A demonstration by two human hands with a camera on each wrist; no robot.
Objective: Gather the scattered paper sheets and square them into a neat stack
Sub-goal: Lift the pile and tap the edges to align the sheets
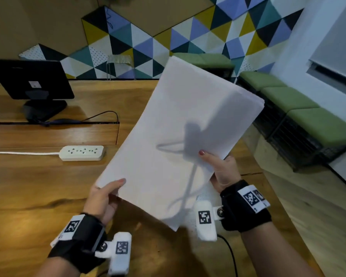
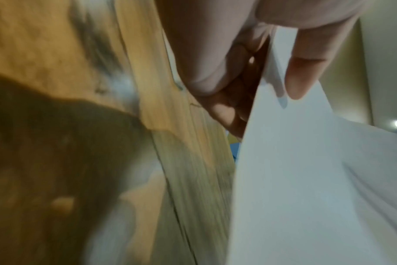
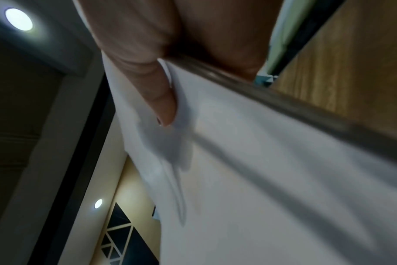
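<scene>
- Judging from the bend, the paper sheets (image 1: 180,136) are handling as light, limp and slippery against one another; the far edges are showing slight offsets, so squaring looks unfinished.
- Taking hold at the two near corners is looking sensible, with a loose pinch so the sheets can slide level.
- The sheets are being held tilted in the air above the wooden table (image 1: 38,182).
- The left hand (image 1: 104,198) is pinching the near left corner, thumb on top and fingers (image 2: 224,114) curling beneath.
- The right hand (image 1: 222,168) is gripping the near right edge, thumb pressing on top.

White paper stack (image 1: 180,136), tilted, airborne
</scene>
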